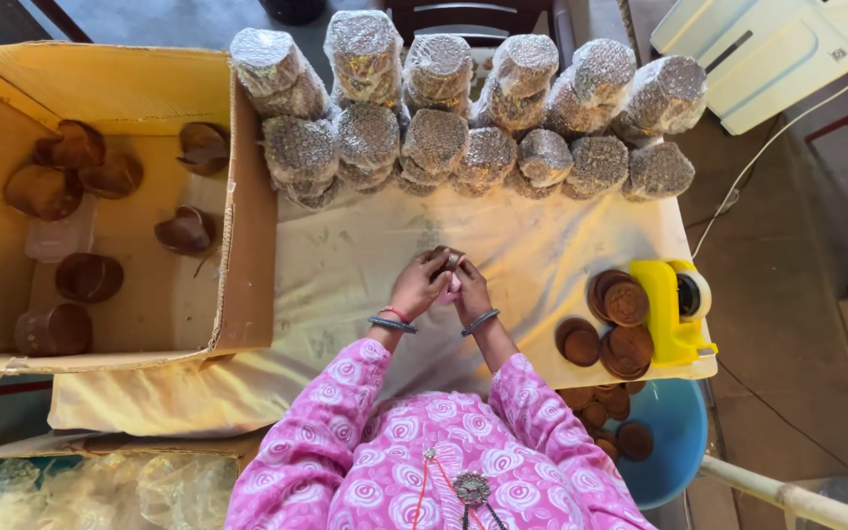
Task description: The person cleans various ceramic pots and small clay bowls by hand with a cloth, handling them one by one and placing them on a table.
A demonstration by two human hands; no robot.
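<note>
In the middle of the frame both hands meet over the table (365,265), which is covered with a pale cloth. The left hand (419,287) and the right hand (470,290) are closed together around a small brown disc (450,260); only its top edge shows between the fingers, and something pink seems to sit under it, but I cannot tell what it is. At the right of the frame more brown discs (612,324) lie in short piles just beside a yellow tape dispenser (674,309), and others rest in a blue bowl (674,432) at the lower right. Along the top of the frame stand rows of wrapped stacks (463,128), tightly packed and touching each other. At the left a large cardboard box (247,245) holds some brown cups (85,277), lying well apart. As I judge it, the disc could slip out, because it is held above the cloth only by fingertips. The piles at the right stand near the table edge, so a careless push from an elbow could send them down. The wrapped stacks also lean a little, and a knock might tip them.
</note>
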